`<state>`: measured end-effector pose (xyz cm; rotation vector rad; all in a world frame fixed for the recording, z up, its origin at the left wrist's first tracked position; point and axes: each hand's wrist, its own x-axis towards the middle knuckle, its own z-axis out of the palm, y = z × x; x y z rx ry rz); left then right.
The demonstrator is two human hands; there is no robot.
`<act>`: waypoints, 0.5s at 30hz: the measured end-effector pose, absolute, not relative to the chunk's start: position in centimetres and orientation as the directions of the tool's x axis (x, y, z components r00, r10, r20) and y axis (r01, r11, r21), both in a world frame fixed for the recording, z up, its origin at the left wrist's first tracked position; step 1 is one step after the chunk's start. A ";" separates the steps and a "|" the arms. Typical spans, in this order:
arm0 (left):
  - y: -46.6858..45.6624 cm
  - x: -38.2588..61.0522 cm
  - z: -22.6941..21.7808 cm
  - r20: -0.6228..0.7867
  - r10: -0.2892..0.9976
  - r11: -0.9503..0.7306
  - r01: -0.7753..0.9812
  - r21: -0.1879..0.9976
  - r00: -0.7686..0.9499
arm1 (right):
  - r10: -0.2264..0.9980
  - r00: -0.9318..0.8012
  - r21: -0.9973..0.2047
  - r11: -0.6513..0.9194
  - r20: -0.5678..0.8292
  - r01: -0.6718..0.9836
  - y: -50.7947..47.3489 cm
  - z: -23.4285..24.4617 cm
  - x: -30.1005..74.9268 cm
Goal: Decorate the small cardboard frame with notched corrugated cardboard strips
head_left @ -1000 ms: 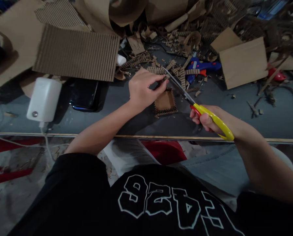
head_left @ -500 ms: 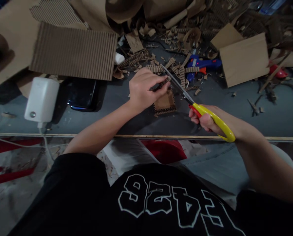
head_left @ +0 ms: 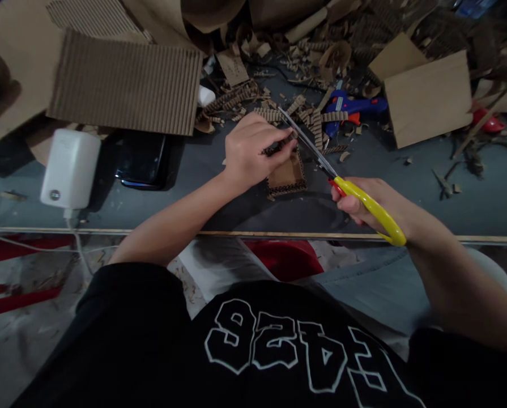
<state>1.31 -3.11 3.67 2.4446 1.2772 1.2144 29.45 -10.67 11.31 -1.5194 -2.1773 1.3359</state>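
My right hand is wrapped round the handles of a pair of scissors, which have a yellow and a red grip. Their blades point up and to the left, close together, with the tips just beyond my left fingertips. My left hand is closed in a pinch on a small piece of cardboard, right beside the blades; most of the piece is hidden. Below my left fingers, a small open cardboard box with corrugated edges rests on the dark table.
A blue glue gun lies beyond the scissors among corrugated strips and scraps. Cardboard sheets lie at the right. A corrugated sheet, a dark phone and a white charger with a cable are at the left.
The scissors' handles have drawn closer together and the blades have closed further. My left hand keeps its pinch. The whole view has shifted slightly.
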 end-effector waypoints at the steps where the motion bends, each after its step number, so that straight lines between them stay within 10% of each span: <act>1: -3.2 1.3 3.8 0.590 0.740 -0.633 0.630 0.450 0.322 | 0.827 -0.452 -0.733 0.072 -0.335 0.676 -10.7 11.3 29.4; 15: -3.3 1.3 3.4 0.578 0.751 -0.630 0.610 0.481 0.320 | 0.843 -0.404 -0.694 0.051 -0.356 0.718 -10.7 11.3 28.5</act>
